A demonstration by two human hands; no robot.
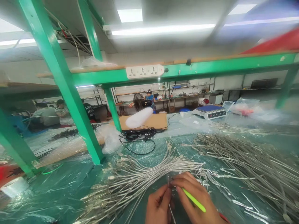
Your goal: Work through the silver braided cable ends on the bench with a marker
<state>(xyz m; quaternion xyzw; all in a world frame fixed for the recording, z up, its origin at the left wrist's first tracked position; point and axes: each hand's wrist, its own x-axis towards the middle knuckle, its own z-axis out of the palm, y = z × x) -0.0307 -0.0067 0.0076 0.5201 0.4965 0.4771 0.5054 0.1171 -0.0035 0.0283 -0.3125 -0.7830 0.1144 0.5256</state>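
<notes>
My left hand pinches a thin grey cable between thumb and fingers, its end pointing up. Closed around a slim tool with a bright yellow-green handle, my right hand meets the left at the cable end. The tool's tip is hidden among the fingers, so its kind does not show. Just beyond my hands fans a bundle of grey cables with small connectors at the left ends. Stripped, silvery ends lie by my right hand.
A larger cable heap covers the right side. Green posts and a crossbeam with a power strip frame the bench. Behind are black cables, a scale and plastic bags. People sit in the background.
</notes>
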